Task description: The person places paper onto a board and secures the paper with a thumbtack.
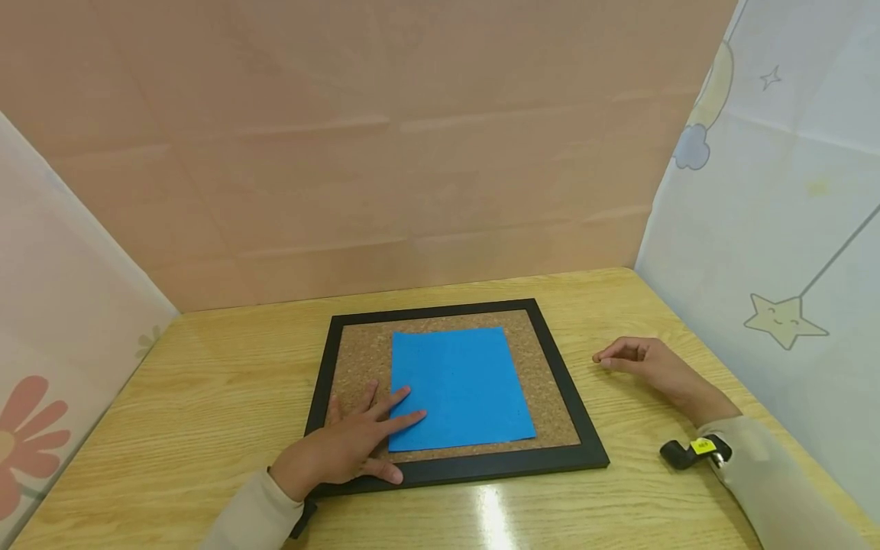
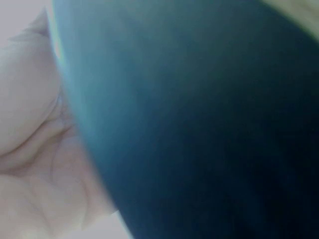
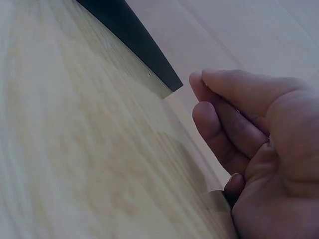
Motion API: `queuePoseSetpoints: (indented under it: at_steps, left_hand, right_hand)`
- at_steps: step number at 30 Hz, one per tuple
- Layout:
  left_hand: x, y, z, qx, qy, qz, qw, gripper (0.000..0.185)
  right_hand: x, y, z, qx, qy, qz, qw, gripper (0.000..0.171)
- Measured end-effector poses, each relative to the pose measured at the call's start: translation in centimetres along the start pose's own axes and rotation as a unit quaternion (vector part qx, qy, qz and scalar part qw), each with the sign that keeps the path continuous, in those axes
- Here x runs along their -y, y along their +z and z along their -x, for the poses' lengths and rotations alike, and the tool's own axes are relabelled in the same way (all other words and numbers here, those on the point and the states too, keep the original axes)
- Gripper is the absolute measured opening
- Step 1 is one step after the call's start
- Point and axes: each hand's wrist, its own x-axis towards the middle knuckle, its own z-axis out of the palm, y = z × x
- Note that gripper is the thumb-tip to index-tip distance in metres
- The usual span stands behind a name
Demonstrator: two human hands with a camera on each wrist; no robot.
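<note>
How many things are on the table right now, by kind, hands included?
Cork board with black frame: 1
Blue sheet lying on the cork: 1
Hands: 2, left hand flat on the board and sheet edge, right hand loosely curled on the table, holding nothing
Total: 4

1 cork board [image 1: 357, 359] in a black frame, 1 blue sheet [image 1: 457, 386], 2 hands, left [image 1: 344, 451], right [image 1: 646, 363], 1 wooden surface [image 1: 206, 397]

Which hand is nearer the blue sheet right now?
Left. The left hand lies flat with fingertips on the blue sheet; the right hand rests on the table, off the frame.
</note>
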Motion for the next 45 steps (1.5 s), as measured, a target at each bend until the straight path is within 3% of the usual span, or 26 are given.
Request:
queuePoseSetpoints:
  at_steps: [35, 45]
  left_hand:
    - [0.13, 0.06, -0.01, 0.002, -0.001, 0.0, 1.0, 0.081]
    - [0.09, -0.02, 0.12, 0.001, 0.001, -0.002, 1.0, 0.081]
  right_hand:
    - [0.13, 0.02, -0.08, -0.008, -0.017, -0.041, 0.999, 0.036]
    - [0.34, -0.05, -0.04, -0.018, -0.001, -0.014, 1.0, 0.035]
